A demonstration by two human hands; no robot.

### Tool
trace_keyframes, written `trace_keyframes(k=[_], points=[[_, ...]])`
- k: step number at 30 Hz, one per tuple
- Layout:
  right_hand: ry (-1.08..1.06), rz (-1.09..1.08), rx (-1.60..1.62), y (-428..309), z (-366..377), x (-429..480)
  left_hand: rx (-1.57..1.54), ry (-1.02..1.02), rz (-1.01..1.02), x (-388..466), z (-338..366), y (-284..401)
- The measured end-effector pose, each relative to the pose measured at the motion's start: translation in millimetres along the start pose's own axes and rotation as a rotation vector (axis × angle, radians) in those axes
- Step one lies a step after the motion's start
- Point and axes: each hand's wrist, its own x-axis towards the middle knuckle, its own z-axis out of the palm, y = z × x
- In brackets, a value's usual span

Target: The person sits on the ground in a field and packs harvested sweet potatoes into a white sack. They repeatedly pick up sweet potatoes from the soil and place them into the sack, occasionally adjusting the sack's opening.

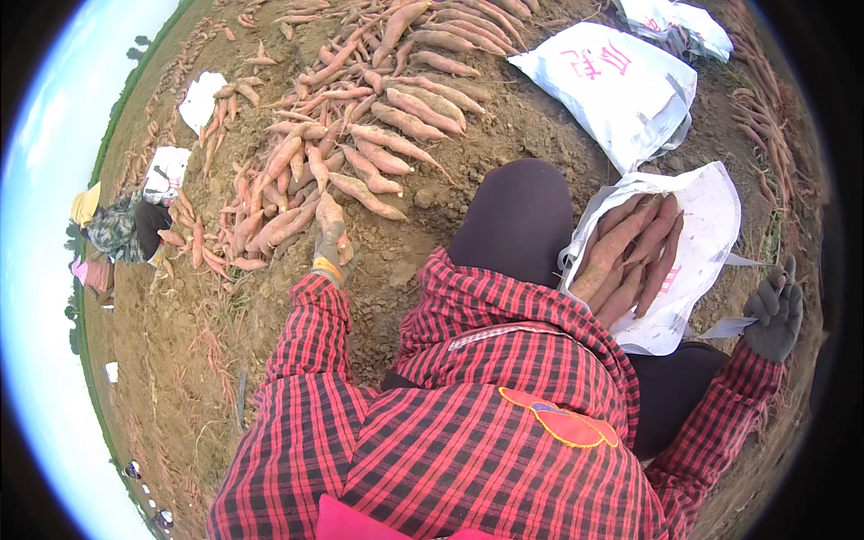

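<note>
My left hand point(332, 248), in a soiled grey glove with a yellow cuff, is closed around a sweet potato point(329, 208) at the near edge of a large pile of sweet potatoes point(290, 169). To the right of my knee, an open white woven bag point(705, 223) holds several reddish sweet potatoes point(624, 246). Its mouth faces up and left. My right hand point(775, 312), in a dark grey glove, has curled fingers around the bag's strap handle point(727, 329). Part of the strap is hidden by the hand.
Another white bag point(607, 81) bearing red writing lies beyond the open one, with more bags point(675, 27) behind it. Sweet potatoes point(763, 128) line the far right. At left, a person point(121, 226) crouches beside a white bag point(167, 174). Clods cover the soil point(432, 196).
</note>
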Motion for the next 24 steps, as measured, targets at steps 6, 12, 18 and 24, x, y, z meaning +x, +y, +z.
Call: trace_keyframes(k=[6, 12, 18, 24], points=[[-0.065, 0.04, 0.069, 2.6, -4.5, 5.5, -0.653, -0.509, -0.055, -52.9, 0.8, 41.6], [-0.053, 0.034, 0.086, 10.6, 1.6, 5.3, -0.544, -0.781, -0.127, -76.9, 53.8, 73.7], [-0.102, -0.003, 0.078, 16.9, 13.1, 5.0, -0.425, -0.952, -0.047, -87.4, 133.2, 96.0], [-0.051, -0.079, -0.022, 18.8, 19.2, 3.4, -0.459, -1.102, -0.046, -105.2, 208.6, 115.2]])
